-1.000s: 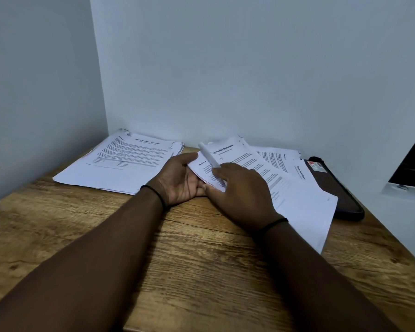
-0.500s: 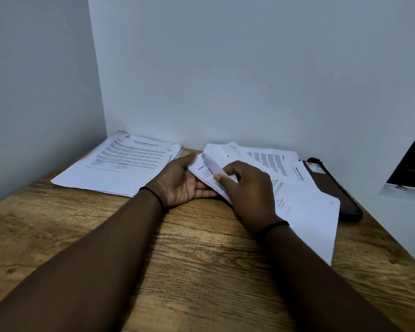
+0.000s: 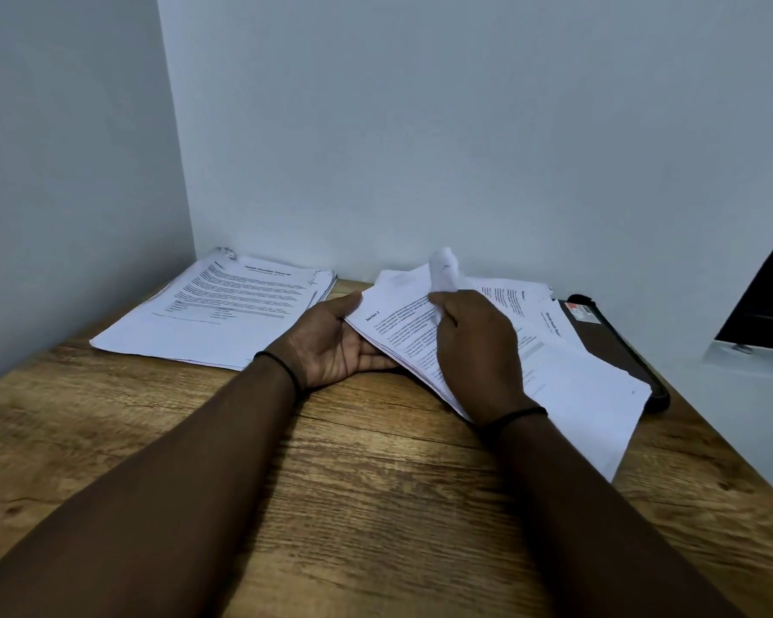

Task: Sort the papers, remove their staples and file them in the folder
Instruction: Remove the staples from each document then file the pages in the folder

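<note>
A bundle of printed papers point(image 3: 396, 321) lies tilted at the middle of the wooden desk. My left hand point(image 3: 331, 345) cradles its left edge, palm up, thumb on top and fingers beneath. My right hand point(image 3: 474, 350) pinches the top sheet's upper corner point(image 3: 443, 272) and curls it up and back, baring a page headed "Section 3". More loose sheets point(image 3: 590, 394) spread out to the right under my right hand. A separate stack of papers point(image 3: 224, 305) rests at the back left. A dark brown folder point(image 3: 616, 345) lies partly under the sheets at the far right.
The wooden desk point(image 3: 331, 483) sits in a corner between two pale walls. A dark window opening point(image 3: 768, 305) with a white sill is at the right. Bare wood fills the desk's near half around my forearms.
My right hand has lifted the top sheet's corner higher and folded it back, uncovering the page beneath. My left hand has stayed under the bundle's left edge.
</note>
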`<state>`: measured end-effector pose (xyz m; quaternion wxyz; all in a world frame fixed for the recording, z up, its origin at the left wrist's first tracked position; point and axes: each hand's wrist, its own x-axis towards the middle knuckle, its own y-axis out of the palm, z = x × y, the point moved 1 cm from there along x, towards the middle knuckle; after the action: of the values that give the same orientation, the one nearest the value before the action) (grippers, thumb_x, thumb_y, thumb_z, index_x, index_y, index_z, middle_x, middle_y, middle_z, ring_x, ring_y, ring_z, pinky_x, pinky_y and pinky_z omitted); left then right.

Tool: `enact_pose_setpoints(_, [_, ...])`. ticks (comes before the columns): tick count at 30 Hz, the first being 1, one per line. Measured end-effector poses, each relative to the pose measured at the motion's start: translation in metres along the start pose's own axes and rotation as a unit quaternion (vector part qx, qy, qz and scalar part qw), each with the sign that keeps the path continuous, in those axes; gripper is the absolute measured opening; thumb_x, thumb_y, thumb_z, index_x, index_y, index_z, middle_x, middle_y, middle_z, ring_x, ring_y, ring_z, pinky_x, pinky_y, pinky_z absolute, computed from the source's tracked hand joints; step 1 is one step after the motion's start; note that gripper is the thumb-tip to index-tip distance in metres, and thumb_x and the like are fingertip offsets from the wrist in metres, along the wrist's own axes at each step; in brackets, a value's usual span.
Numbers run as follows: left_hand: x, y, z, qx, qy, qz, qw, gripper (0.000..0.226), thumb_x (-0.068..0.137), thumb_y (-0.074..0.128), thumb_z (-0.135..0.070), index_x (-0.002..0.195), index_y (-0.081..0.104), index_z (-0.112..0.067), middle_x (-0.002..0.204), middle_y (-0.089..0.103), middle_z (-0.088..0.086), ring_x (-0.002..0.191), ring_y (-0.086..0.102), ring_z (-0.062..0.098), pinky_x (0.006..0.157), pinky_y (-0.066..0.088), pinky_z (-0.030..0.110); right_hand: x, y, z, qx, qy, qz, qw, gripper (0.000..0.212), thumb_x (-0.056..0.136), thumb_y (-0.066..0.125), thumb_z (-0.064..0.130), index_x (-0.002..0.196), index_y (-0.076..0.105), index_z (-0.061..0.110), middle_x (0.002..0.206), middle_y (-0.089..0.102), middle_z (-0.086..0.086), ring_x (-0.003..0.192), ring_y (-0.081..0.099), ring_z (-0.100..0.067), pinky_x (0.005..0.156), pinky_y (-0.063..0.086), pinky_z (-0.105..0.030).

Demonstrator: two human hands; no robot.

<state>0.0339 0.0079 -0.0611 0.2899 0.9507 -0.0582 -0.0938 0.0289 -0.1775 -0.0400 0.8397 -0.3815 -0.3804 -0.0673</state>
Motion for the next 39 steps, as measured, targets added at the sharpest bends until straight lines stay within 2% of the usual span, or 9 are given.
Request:
enact_pose_setpoints(6, [0.0, 0.0, 0.0, 0.004, 0.002, 0.004, 1.0, 0.049, 0.107, 0.03, -0.039, 0.129, 0.056, -0.004, 0.117, 0.069, 0.022, 0.098, 0.071, 0.038, 0.086, 0.052, 0.058, -0.006, 0.005, 0.017, -0.083, -0.103, 0.104, 0.986, 0.024, 0.092, 0.053, 0.011, 0.102, 0.074, 0.013, 0.1, 0.071, -0.005, 0.094, 0.066, -0.03, 0.077, 0.053, -0.039])
enact_pose_setpoints(11, [0.001, 0.0, 0.0, 0.004, 0.015, 0.016, 1.0, 0.046, 0.106, 0.031, -0.039, 0.125, 0.059, -0.007, 0.119, 0.07, 0.015, 0.097, 0.072, 0.031, 0.089, 0.054, 0.05, -0.009, 0.008, 0.029, -0.131, -0.122, 0.162, 0.97, 0.028, 0.097, 0.052, 0.042, 0.097, 0.064, 0.017, 0.096, 0.062, 0.001, 0.091, 0.059, -0.021, 0.071, 0.047, -0.036])
enact_pose_setpoints(15, [-0.001, 0.001, -0.001, 0.02, 0.002, 0.032, 0.999, 0.049, 0.103, 0.035, -0.037, 0.131, 0.056, -0.003, 0.117, 0.069, 0.02, 0.095, 0.071, 0.033, 0.079, 0.06, 0.046, -0.008, 0.009, 0.029, -0.153, -0.121, 0.169, 0.966, 0.024, 0.1, 0.046, 0.031, 0.091, 0.063, 0.016, 0.096, 0.062, -0.001, 0.09, 0.061, -0.024, 0.069, 0.045, -0.035])
enact_pose_setpoints(20, [-0.001, 0.002, 0.0, 0.022, 0.0, 0.04, 0.999, 0.048, 0.098, 0.04, -0.03, 0.131, 0.056, 0.0, 0.115, 0.068, 0.023, 0.097, 0.07, 0.036, 0.087, 0.058, 0.049, -0.008, 0.009, 0.029, -0.162, -0.113, 0.119, 0.973, 0.022, 0.098, 0.05, 0.03, 0.087, 0.066, 0.019, 0.091, 0.065, 0.001, 0.085, 0.063, -0.023, 0.064, 0.042, -0.034])
enact_pose_setpoints(25, [0.001, -0.001, 0.001, 0.015, 0.004, 0.033, 0.999, 0.042, 0.097, 0.039, -0.028, 0.121, 0.061, -0.001, 0.112, 0.069, 0.023, 0.094, 0.071, 0.037, 0.093, 0.051, 0.055, -0.01, 0.004, 0.024, -0.041, -0.03, 0.085, 0.995, 0.018, 0.09, 0.067, 0.041, 0.085, 0.069, 0.024, 0.085, 0.066, 0.007, 0.082, 0.06, -0.013, 0.07, 0.045, -0.033])
enact_pose_setpoints(27, [0.002, 0.0, 0.001, 0.019, 0.007, 0.02, 1.0, 0.042, 0.103, 0.034, -0.029, 0.12, 0.061, 0.0, 0.116, 0.069, 0.024, 0.099, 0.07, 0.038, 0.095, 0.051, 0.057, -0.01, -0.001, 0.021, 0.011, 0.006, 0.048, 0.999, 0.012, 0.092, 0.067, 0.036, 0.099, 0.064, 0.027, 0.086, 0.067, 0.007, 0.083, 0.061, -0.017, 0.069, 0.045, -0.033])
enact_pose_setpoints(31, [0.001, 0.002, 0.0, 0.016, 0.005, -0.001, 1.0, 0.042, 0.104, 0.033, -0.029, 0.119, 0.059, 0.0, 0.12, 0.068, 0.023, 0.104, 0.069, 0.038, 0.096, 0.049, 0.058, -0.004, -0.009, 0.012, 0.059, 0.025, -0.059, 0.996, 0.045, 0.097, 0.057, 0.014, 0.129, 0.042, 0.041, 0.12, 0.066, 0.012, 0.102, 0.058, -0.011, 0.075, 0.04, -0.025])
enact_pose_setpoints(36, [-0.001, 0.003, 0.0, 0.021, 0.002, -0.001, 1.0, 0.041, 0.104, 0.033, -0.029, 0.121, 0.059, -0.002, 0.123, 0.068, 0.02, 0.104, 0.069, 0.037, 0.094, 0.05, 0.057, 0.003, -0.008, -0.001, 0.031, 0.04, -0.134, 0.99, 0.033, 0.096, 0.04, 0.014, 0.114, 0.066, 0.022, 0.104, 0.061, -0.005, 0.095, 0.059, -0.027, 0.072, 0.046, -0.035])
enact_pose_setpoints(39, [0.0, 0.002, 0.0, 0.017, 0.0, 0.001, 1.0, 0.043, 0.105, 0.032, -0.03, 0.125, 0.057, -0.002, 0.125, 0.066, 0.021, 0.111, 0.066, 0.037, 0.096, 0.049, 0.058, 0.004, -0.005, 0.001, 0.017, 0.031, -0.115, 0.993, 0.028, 0.096, 0.048, 0.009, 0.111, 0.068, 0.019, 0.108, 0.063, -0.003, 0.1, 0.06, -0.023, 0.077, 0.046, -0.035])
